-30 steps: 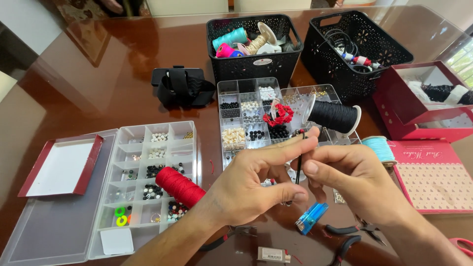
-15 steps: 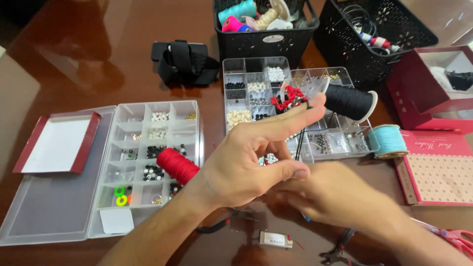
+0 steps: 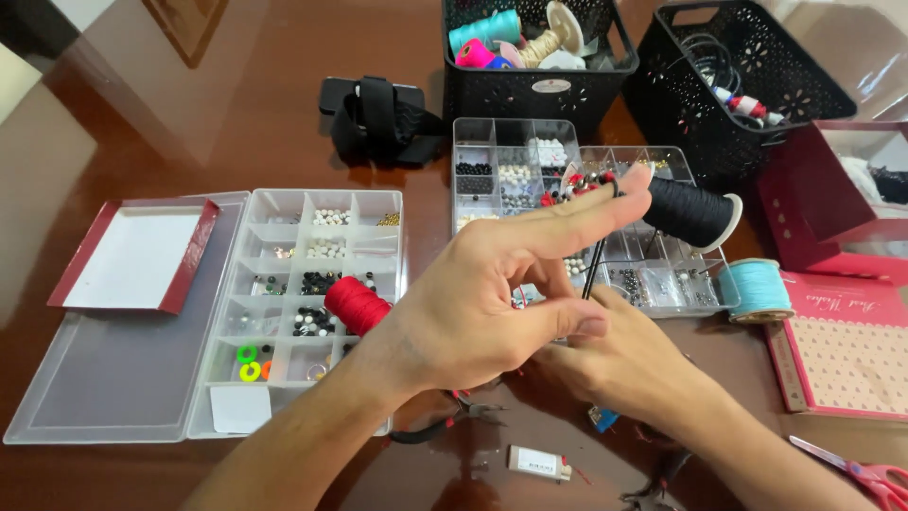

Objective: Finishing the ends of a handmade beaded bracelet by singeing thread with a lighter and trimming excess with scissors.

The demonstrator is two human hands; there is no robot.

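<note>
Far left of the hands: open bead organizer (image 3: 284, 284) with red thread spool (image 3: 352, 305) on it. Left hand (image 3: 492, 303) has index finger stretched out, black cord (image 3: 596, 255) looped over it. Right hand (image 3: 615, 355), just under and mostly hidden, pinches the cord's lower end. Step looks like knotting or looping; next likely needs tension kept. Black cord spool (image 3: 692, 212) just right.

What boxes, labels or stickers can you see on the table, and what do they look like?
Red box lid: far left, flat, white inside.
Oval label: front of the middle black basket, pale.
Red box: far right, open.
Pink dotted card: right, flat rectangle.
White sticker: in the left bead organiser, square.
</note>
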